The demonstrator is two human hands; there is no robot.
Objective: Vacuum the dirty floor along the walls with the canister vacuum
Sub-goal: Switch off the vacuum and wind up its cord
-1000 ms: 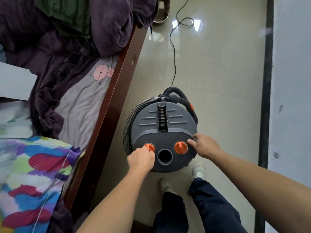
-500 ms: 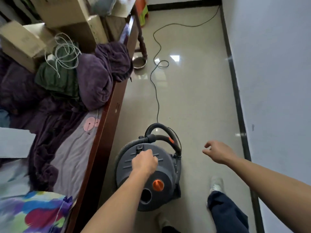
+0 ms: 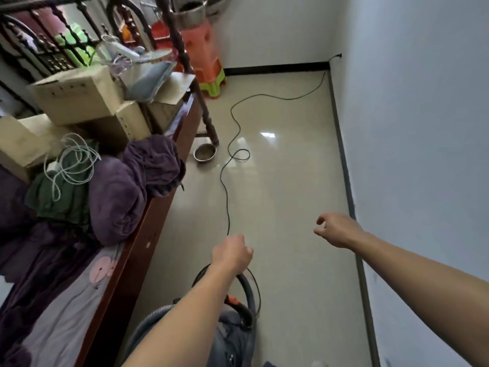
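Observation:
The grey canister vacuum (image 3: 232, 337) sits on the tiled floor at the bottom of the view, mostly hidden behind my left forearm. My left hand (image 3: 231, 254) grips the top of its black hose loop (image 3: 248, 290). A ribbed grey hose (image 3: 148, 321) curves off to the left of the canister. The black power cord (image 3: 227, 197) snakes from the vacuum across the floor (image 3: 285, 197) to the far right corner. My right hand (image 3: 336, 230) hangs free above the floor near the right wall, its fingers loosely curled and holding nothing.
A wooden bed (image 3: 158, 210) piled with purple blankets (image 3: 124, 192) and cardboard boxes (image 3: 76, 94) lines the left side. A metal bowl (image 3: 204, 152) sits by the bedpost. Stacked plastic stools (image 3: 205, 56) stand at the far wall. A dark baseboard (image 3: 346, 181) runs along the right wall.
My view has lifted from the canister toward the far wall. My left hand moved from the canister's top to the hose loop. My right hand left the canister and hangs free.

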